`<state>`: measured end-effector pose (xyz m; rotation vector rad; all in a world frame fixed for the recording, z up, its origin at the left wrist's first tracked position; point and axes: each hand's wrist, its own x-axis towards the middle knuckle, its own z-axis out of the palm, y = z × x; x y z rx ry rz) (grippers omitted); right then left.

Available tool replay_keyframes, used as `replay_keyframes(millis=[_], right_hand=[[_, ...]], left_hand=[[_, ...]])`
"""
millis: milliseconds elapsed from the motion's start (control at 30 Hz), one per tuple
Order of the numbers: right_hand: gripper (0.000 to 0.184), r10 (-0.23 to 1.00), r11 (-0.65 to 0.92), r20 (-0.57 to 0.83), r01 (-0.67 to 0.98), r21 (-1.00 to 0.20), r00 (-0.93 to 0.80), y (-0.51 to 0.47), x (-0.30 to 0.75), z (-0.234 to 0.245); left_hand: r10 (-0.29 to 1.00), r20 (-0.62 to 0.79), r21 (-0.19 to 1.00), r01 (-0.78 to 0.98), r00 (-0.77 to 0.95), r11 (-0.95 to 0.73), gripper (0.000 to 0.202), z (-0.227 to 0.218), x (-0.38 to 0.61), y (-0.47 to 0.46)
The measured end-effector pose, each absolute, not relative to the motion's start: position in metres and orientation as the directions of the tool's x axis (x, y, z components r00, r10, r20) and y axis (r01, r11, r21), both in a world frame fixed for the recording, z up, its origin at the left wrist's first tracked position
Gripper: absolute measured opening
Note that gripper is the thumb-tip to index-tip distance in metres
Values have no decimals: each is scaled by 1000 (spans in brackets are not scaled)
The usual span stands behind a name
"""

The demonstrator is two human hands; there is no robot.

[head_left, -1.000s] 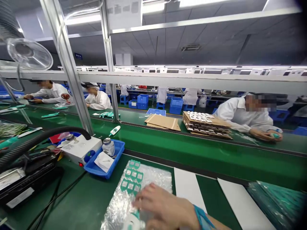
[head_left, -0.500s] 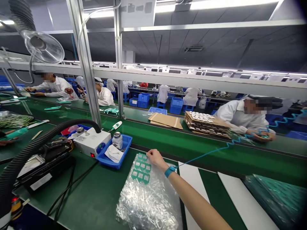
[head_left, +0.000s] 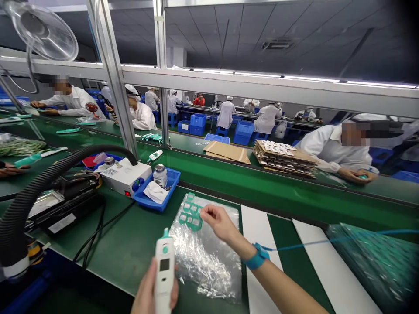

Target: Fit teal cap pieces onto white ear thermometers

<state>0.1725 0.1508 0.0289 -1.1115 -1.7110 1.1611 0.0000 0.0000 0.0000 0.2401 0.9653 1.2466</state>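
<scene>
Fingers of the left hand (head_left: pixel 145 292) were clenched round a white handheld thermometer (head_left: pixel 164 272), and there it was, up at the near edge of the green worktop (head_left: pixel 111 257), display facing the wearer, teal tip pointing far! It looked like light plastic, stiff and glossy, so a loose grip could slip; the body below the display seemed the safest place to take hold, well away from the tip. Just beyond it sat a blue tray (head_left: pixel 157 204) with a metal-capped jar (head_left: pixel 160 175) and a white wipe (head_left: pixel 155 192). Moving right, a crinkled clear plastic bag (head_left: pixel 206 257) lay flat, with a teal perforated strip (head_left: pixel 191 216) of small square frames on its far end, soft-looking and likely to bend or snag. Over it hung the right hand (head_left: pixel 220 222), fingers curled in a loose pinch just beside that strip; whether they gripped anything tiny, there was no telling from this view. A blue wrist strap (head_left: pixel 257 257) circled that wrist, its blue cord (head_left: pixel 327 243) running off right above a white strip (head_left: pixel 258 231). Out at the far right, a bag of teal parts (head_left: pixel 369 266) lay on the worktop, while across the line a co-worker's hands (head_left: pixel 356 175) worked over a small item.
</scene>
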Motion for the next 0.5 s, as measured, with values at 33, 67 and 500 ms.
replay_keyframes(millis=[33,67,500], right_hand=[[26,926,206,129,187,-961,-355,134,176,35],[25,916,203,132,154,-967,-379,118,179,41],[15,917,159,88,155,-975,-389,63,217,51]], left_hand=[[887,-460,638,-678,45,365,51,4,16,5],[893,-443,643,-666,80,379,52,7,29,10],[903,-403,751,-511,149,419,54,16,85,15]])
